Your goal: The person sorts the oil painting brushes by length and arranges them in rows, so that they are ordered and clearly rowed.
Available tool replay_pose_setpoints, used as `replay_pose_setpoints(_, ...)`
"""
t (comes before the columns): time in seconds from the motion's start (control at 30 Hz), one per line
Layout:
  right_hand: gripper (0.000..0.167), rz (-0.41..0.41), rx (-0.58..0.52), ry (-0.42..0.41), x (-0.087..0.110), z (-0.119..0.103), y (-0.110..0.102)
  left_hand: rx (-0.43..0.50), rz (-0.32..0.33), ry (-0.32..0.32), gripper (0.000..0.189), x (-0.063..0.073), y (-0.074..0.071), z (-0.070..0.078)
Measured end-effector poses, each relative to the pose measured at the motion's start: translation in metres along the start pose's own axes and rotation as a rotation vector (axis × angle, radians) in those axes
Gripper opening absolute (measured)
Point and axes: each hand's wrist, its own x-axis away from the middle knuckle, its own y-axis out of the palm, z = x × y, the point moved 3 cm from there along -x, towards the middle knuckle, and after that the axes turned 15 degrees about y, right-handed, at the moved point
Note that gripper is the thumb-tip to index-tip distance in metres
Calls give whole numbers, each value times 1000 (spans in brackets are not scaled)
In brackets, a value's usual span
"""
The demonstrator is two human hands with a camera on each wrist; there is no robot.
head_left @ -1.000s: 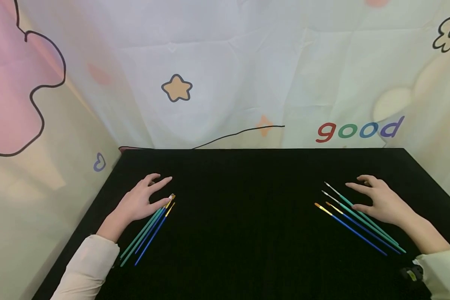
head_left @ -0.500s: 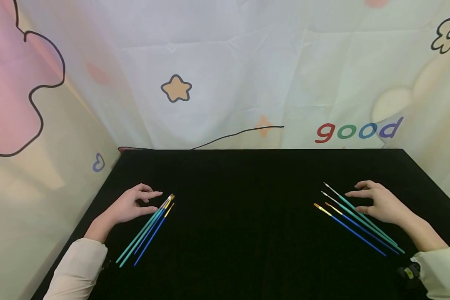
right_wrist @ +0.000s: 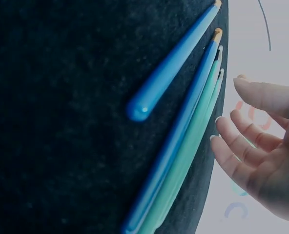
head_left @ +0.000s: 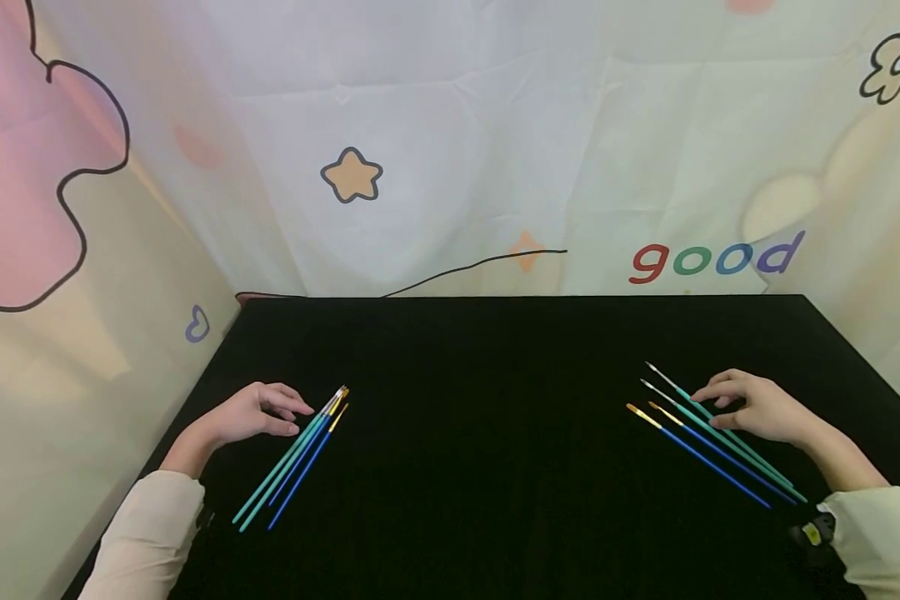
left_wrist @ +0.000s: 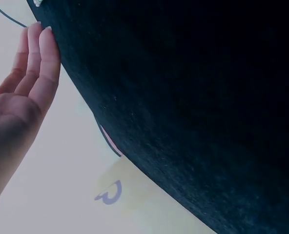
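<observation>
On the left of the black table, two teal paintbrushes [head_left: 278, 467] and two blue paintbrushes [head_left: 307, 468] lie slanted and close together, tips away from me. My left hand [head_left: 251, 412] hovers just left of their upper ends, fingers loosely bent and holding nothing. On the right lie two more blue paintbrushes [head_left: 699, 457] and two teal paintbrushes [head_left: 750, 460], fanned out. My right hand [head_left: 761, 408] is over the teal ones, fingers relaxed; in the right wrist view its palm [right_wrist: 261, 151] holds nothing and appears apart from the brushes. No brush shows in the left wrist view.
A black cloth-covered table [head_left: 487, 433] spreads between the two groups of brushes. Behind and beside it hangs a pale printed curtain [head_left: 450, 150] with a star, a flower and the word "good". A dark device [head_left: 813, 532] sits by the right cuff.
My left hand has drawn back left and towards me, off the brush tips, its fingers coming closer together. My right hand has lowered slightly with fingers more gathered. The brushes lie nearly as before.
</observation>
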Motion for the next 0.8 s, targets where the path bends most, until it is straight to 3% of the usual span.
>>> replay_pose_setpoints(0.2,33,-80,-87,41,-4,6,2,85,-71,-17,32,3,1,-9)
replay_pose_setpoints(0.4,34,-143,-141,72,-8,13,3,116,-89,-40,34,4,4,-14)
replay_pose_setpoints(0.8,29,-172,-130,23,-17,23,3,50,-119,-3,29,0,6,-17)
